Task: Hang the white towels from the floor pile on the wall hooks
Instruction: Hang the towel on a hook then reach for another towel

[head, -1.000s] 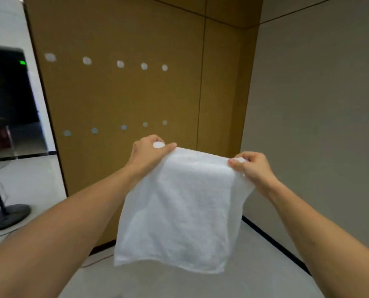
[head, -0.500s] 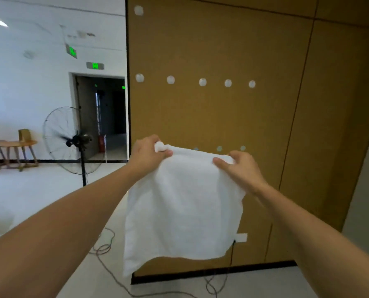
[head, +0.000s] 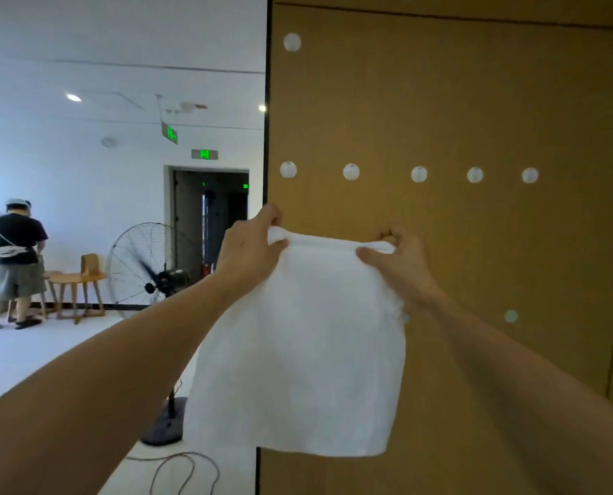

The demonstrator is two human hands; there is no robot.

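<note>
The person is holding one white towel [head: 298, 348] stretched by its top edge, left hand [head: 251, 255] and right hand [head: 398, 266] each pinching a corner, just below the row of bare wall hooks [head: 350, 171], so I'm judging nothing hung yet.
</note>
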